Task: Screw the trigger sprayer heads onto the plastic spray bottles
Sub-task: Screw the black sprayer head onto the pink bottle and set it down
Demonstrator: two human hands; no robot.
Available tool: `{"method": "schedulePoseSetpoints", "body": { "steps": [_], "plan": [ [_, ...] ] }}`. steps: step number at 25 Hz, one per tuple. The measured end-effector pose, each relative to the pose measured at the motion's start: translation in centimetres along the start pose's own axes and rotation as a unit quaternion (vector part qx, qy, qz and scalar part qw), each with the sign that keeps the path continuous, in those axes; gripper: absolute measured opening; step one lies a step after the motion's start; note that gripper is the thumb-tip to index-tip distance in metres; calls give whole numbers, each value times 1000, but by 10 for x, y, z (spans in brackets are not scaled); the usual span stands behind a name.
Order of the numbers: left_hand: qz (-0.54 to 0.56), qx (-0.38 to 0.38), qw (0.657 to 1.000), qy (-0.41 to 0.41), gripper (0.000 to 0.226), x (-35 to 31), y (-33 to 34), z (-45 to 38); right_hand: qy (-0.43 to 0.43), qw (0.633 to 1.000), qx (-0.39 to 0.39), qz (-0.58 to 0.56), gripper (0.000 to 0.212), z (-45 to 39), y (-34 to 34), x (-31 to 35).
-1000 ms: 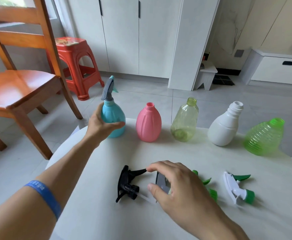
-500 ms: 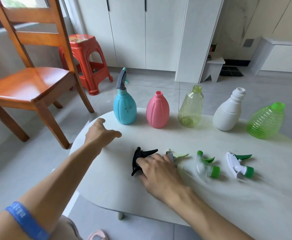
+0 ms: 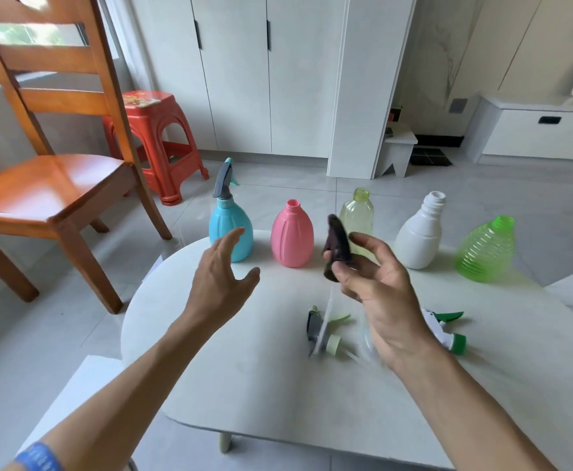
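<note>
Five bottles stand in a row at the table's far edge. The blue bottle [image 3: 229, 229] carries a grey sprayer head. The pink bottle [image 3: 291, 236], yellow-green bottle [image 3: 358, 212], white bottle [image 3: 421, 236] and the tilted green ribbed bottle [image 3: 485, 249] have open necks. My right hand [image 3: 376, 290] holds the black sprayer head [image 3: 337, 246] raised above the table, its clear tube hanging down. My left hand [image 3: 220, 280] hovers open in front of the blue and pink bottles. A grey-and-light-green head [image 3: 322, 329] and a white-and-green head [image 3: 448, 331] lie on the table [image 3: 244, 368].
A wooden chair [image 3: 50, 185] stands left of the table and a red plastic stool [image 3: 155, 141] behind it. White cabinets line the far wall. A low white step stool [image 3: 397, 151] sits on the floor beyond the bottles.
My right hand has lifted the black sprayer head off the table and raised it toward the bottles. My left hand rose from the table's left edge and moved right.
</note>
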State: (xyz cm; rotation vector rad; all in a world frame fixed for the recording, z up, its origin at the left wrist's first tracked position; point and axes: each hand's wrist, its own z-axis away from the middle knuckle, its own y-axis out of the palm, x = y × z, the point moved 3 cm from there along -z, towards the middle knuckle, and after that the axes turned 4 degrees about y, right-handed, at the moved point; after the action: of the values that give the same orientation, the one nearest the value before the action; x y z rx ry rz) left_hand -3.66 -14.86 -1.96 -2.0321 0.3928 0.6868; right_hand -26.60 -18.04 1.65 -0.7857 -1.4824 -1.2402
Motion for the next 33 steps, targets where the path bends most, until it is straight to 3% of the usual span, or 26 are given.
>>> {"method": "schedulePoseSetpoints", "body": {
  "steps": [2, 6, 10, 12, 17, 22, 25, 28, 31, 33],
  "plan": [
    [21, 1, 1000, 17, 77, -15, 21, -16, 23, 998, -38, -37, 40, -5, -21, 13],
    [134, -23, 982, -128, 96, -20, 60, -61, 31, 997, -63, -33, 44, -8, -45, 23],
    [74, 4, 987, -141, 112, -19, 97, -92, 19, 997, -77, 24, 42, -8, -63, 28],
    [117, 4, 982, -145, 110, -15, 112, -100, 15, 996, -81, 35, 41, -8, -70, 31],
    [208, -32, 965, -158, 80, -4, 122, -88, -5, 996, -80, 43, 38, -10, -77, 34],
    [223, -31, 964, -138, 81, -10, 110, -70, -19, 997, -70, 14, 39, -6, -71, 37],
    [151, -7, 984, -98, 84, -17, 88, -58, -42, 997, -66, -6, 37, -6, -66, 41],
    [-5, 3, 1000, 30, 90, -30, 50, -39, -82, 993, -63, -48, 35, -5, -63, 49],
    [-180, -38, 970, 159, 94, -45, 17, -10, -120, 987, -64, -89, 36, -3, -65, 54],
    [-205, -48, 963, 166, 94, -51, 5, 2, -133, 985, -69, -91, 37, 0, -64, 51]
  ]
}}
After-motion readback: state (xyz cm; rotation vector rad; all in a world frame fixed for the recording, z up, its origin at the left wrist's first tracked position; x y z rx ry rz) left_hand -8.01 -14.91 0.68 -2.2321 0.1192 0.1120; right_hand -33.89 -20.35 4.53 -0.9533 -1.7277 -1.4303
